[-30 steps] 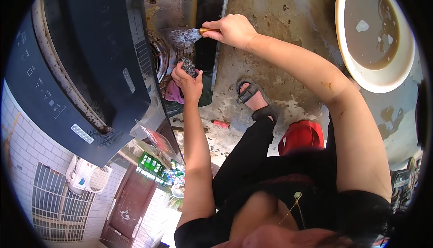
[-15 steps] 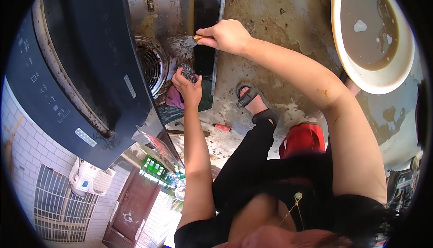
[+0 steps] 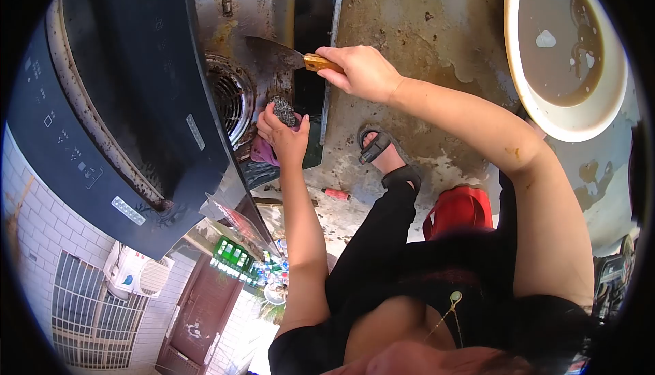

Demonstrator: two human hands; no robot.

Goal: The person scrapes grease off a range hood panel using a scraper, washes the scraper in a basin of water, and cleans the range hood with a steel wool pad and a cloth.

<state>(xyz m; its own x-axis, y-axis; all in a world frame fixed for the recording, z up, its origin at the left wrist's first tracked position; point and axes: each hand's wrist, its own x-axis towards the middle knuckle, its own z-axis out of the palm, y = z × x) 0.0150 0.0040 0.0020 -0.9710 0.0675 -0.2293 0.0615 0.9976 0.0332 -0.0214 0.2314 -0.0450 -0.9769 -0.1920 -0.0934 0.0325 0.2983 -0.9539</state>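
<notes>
In my right hand (image 3: 365, 75) is a putty knife (image 3: 321, 63), gripped by its wooden handle. Its thin blade points left over the greasy metal housing (image 3: 239, 31) of what looks like a range hood with dark glass panels (image 3: 123, 88). My left hand (image 3: 286, 144) is closed around a steel wool scrubber (image 3: 282, 112), close to the round vent grille (image 3: 228, 95). A pink cloth (image 3: 263, 151) sits under that hand; whether my fingers grip it too is hidden. Brown grime marks the metal around the grille.
A white basin (image 3: 566, 119) of murky water stands at the upper right on wet, stained ground. Near my sandalled foot (image 3: 389, 157) are a red stool or bucket (image 3: 458, 211) and a small red object (image 3: 336, 194). A green crate (image 3: 232, 252) lies beyond the hood.
My right hand has drawn back to the right and slightly down with the putty knife, whose blade now shows side-on. My left hand stays nearly in place on the scrubber.
</notes>
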